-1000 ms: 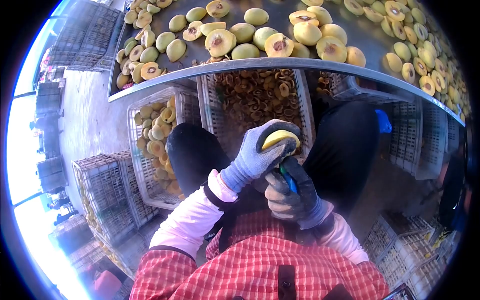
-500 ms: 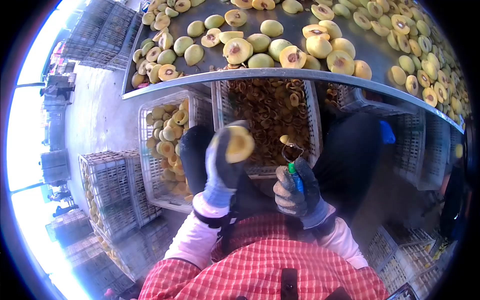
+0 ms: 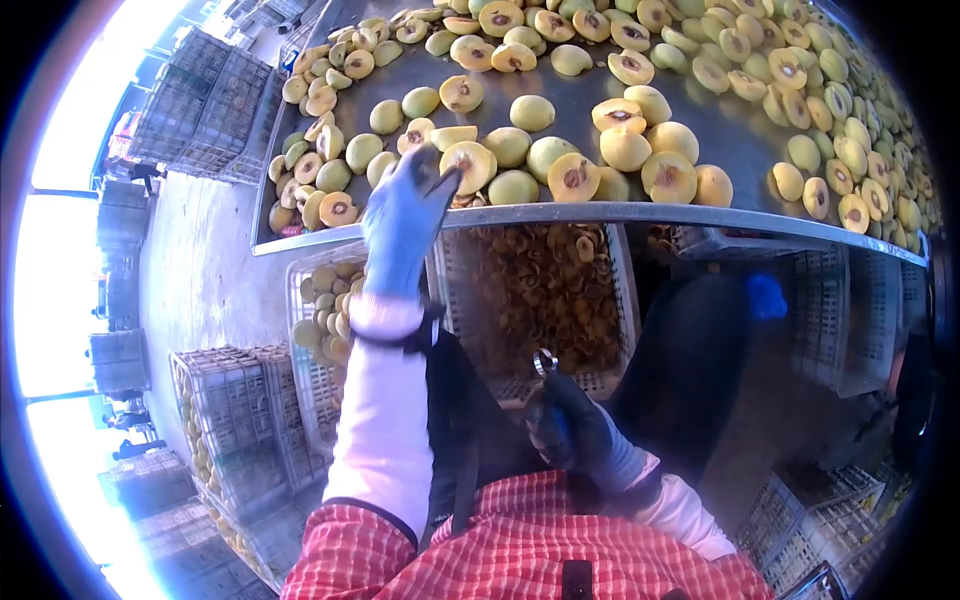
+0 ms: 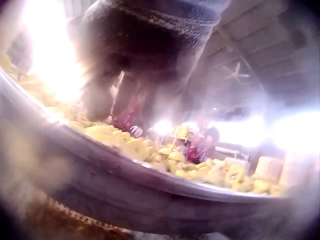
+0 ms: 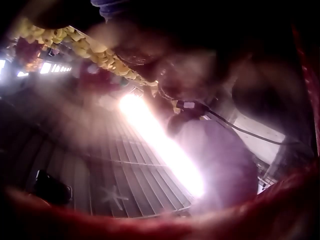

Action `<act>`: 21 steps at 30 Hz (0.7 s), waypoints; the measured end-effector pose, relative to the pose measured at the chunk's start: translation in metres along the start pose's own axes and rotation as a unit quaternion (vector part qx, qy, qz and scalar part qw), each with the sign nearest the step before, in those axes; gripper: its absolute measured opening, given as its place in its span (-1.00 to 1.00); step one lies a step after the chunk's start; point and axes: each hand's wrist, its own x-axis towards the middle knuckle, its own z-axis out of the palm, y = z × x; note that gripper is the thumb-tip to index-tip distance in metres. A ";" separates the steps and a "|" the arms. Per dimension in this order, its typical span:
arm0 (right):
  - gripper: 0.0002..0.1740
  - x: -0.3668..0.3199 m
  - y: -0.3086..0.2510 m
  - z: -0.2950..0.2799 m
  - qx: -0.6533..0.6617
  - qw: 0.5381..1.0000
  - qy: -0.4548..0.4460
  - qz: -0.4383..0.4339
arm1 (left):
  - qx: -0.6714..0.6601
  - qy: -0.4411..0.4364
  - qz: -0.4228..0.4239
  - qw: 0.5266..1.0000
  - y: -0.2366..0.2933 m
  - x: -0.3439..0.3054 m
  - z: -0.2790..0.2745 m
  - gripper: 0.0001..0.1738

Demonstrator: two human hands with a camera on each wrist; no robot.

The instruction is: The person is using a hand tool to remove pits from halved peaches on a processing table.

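Note:
My gloved left hand (image 3: 405, 215) reaches over the near rim of the metal table (image 3: 620, 212), with thumb and fingers apart. Its fingertips are right at the left edge of a cut peach half (image 3: 468, 168), which lies face up. Low over my lap, the gloved right hand (image 3: 570, 425) grips a pitting tool (image 3: 545, 362). The tool's ring-shaped metal blade sticks up past the fingers, and its handle is hidden in the fist. In the left wrist view the left hand (image 4: 150, 50) is dark and blurred above the fruit.
Under the table stands a crate (image 3: 622, 290) of brown pit scraps. Left of it, another crate (image 3: 300, 290) holds peach halves. Stacked crates (image 3: 240, 410) stand further left, more (image 3: 800, 520) at lower right. Many peach halves (image 3: 850, 150) cover the table's right side.
The left hand has let go of the peach half it held and moved forward onto the table. The right hand, after parting from the left, has drawn nearer my body with the tool.

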 end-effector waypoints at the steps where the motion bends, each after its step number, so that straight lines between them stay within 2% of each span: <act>1: -0.52 0.000 -0.001 -0.005 0.019 1.000 -0.012 0.004 | 0.080 -0.078 -0.016 0.994 0.000 0.023 0.016 -0.35; 3: -0.51 0.000 -0.007 -0.013 0.059 0.998 -0.036 0.009 | -0.033 -0.122 0.060 0.990 -0.028 0.048 0.066 -0.36; 4: -0.52 0.000 -0.009 -0.012 0.030 0.999 -0.016 -0.027 | -0.096 -0.137 0.110 0.980 -0.038 0.056 0.079 -0.37; 5: -0.52 0.001 -0.010 -0.010 0.002 0.998 0.005 -0.063 | -0.125 -0.177 0.096 0.972 -0.029 0.058 0.071 -0.39; 6: -0.52 0.001 -0.010 -0.009 -0.025 0.994 0.028 -0.099 | -0.152 -0.174 0.059 0.971 -0.021 0.054 0.064 -0.43; 8: -0.60 0.003 -0.010 -0.011 -0.048 0.984 0.059 -0.163 | -0.088 -0.050 0.075 0.992 0.010 0.030 0.042 -0.44; 10: -0.68 0.006 -0.015 -0.003 -0.102 0.963 0.117 -0.219 | -0.230 0.044 0.025 0.972 0.027 -0.007 0.032 -0.47; 12: -0.70 0.006 -0.033 0.022 -0.184 0.926 0.203 -0.261 | -0.434 0.032 -0.048 0.899 0.046 -0.057 0.027 -0.60; 14: -0.67 0.015 -0.036 0.031 -0.212 0.896 0.188 -0.342 | -0.493 -0.033 -0.118 0.861 0.070 -0.104 0.016 -0.60; 16: -0.62 0.016 -0.042 0.032 -0.242 0.876 0.178 -0.376 | -0.340 -0.042 -0.051 0.938 0.072 -0.139 0.024 -0.63; 17: -0.61 0.014 -0.046 0.032 -0.256 0.875 0.178 -0.371 | -0.380 -0.043 -0.077 0.921 0.083 -0.145 0.019 -0.64; 18: -0.59 0.011 -0.048 0.031 -0.270 0.873 0.176 -0.366 | -0.434 -0.065 -0.121 0.890 0.082 -0.144 0.011 -0.55; 20: -0.60 0.005 -0.048 0.023 -0.361 0.834 0.166 -0.382 | -0.353 -0.183 -0.082 0.914 0.073 -0.128 -0.010 -0.53; 21: -0.60 0.003 -0.048 0.023 -0.418 0.808 0.170 -0.380 | -0.406 -0.267 -0.112 0.867 0.064 -0.124 -0.011 -0.52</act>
